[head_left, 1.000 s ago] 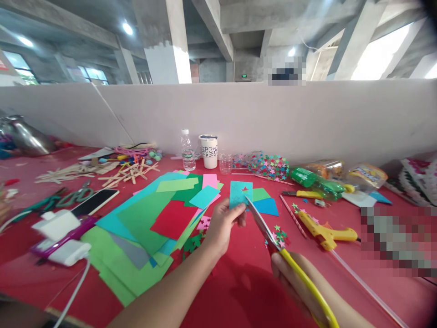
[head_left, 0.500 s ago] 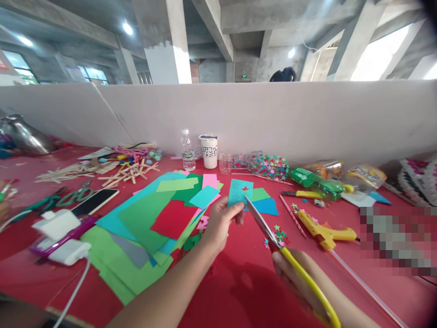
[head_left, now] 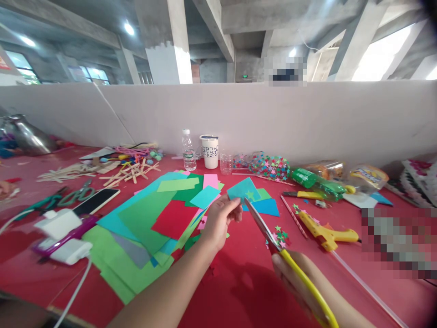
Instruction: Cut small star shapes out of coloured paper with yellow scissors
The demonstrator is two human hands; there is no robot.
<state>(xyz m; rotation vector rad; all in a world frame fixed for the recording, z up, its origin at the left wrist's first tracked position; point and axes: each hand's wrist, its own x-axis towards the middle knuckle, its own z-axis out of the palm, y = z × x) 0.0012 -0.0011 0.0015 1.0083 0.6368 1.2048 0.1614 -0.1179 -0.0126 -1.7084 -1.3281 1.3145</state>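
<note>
My left hand [head_left: 218,221] pinches a small teal paper piece [head_left: 243,189] with a star-shaped hole, held above the red table [head_left: 239,291] and tilted back. In my right hand [head_left: 300,280] are yellow-handled scissors [head_left: 273,241]; their blades point up and left, with the tips just below the teal piece. Small cut-out paper stars [head_left: 280,237] lie on the table beside the blades. A spread of coloured paper sheets [head_left: 150,218] lies to the left of my left hand.
A yellow glue gun [head_left: 327,232] and a green bottle [head_left: 316,182] lie to the right. A water bottle [head_left: 187,150] and white cup [head_left: 209,151] stand by the grey partition [head_left: 307,118]. Wooden sticks [head_left: 129,171], green scissors [head_left: 73,195], a phone [head_left: 95,201] and a charger [head_left: 63,237] lie at left.
My left hand has turned the teal piece from upright to tilted back and diagonal. The scissors have stayed nearly where they were.
</note>
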